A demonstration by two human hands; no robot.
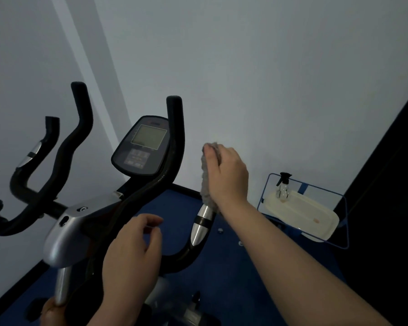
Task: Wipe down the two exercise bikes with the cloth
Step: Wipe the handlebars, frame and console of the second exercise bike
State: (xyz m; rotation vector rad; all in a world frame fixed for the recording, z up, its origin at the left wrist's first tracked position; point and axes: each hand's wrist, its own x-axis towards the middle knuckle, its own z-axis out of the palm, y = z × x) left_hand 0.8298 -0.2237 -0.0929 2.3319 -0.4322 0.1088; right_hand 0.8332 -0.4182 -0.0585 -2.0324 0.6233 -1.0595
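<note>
The near exercise bike (pixel 80 222) fills the lower left, with a silver head, black curved handlebars and a grey console (pixel 143 147) with a screen. My right hand (pixel 226 175) is shut on a grey cloth (pixel 206 182), wrapped around the upper end of the bike's right handlebar grip, just above its silver sensor (pixel 201 223). My left hand (pixel 134 257) hovers over the handlebar's bend, fingers loosely curled and holding nothing. A second set of black handlebars (pixel 35 161), belonging to the other bike, shows at the far left.
A pale wall stands close behind the bikes. The floor (pixel 245 267) is blue. To the right, a blue wire rack (pixel 339 220) holds a white tray (pixel 302 217) and a clear spray bottle (pixel 283 187). A dark panel (pixel 391 184) rises at the far right.
</note>
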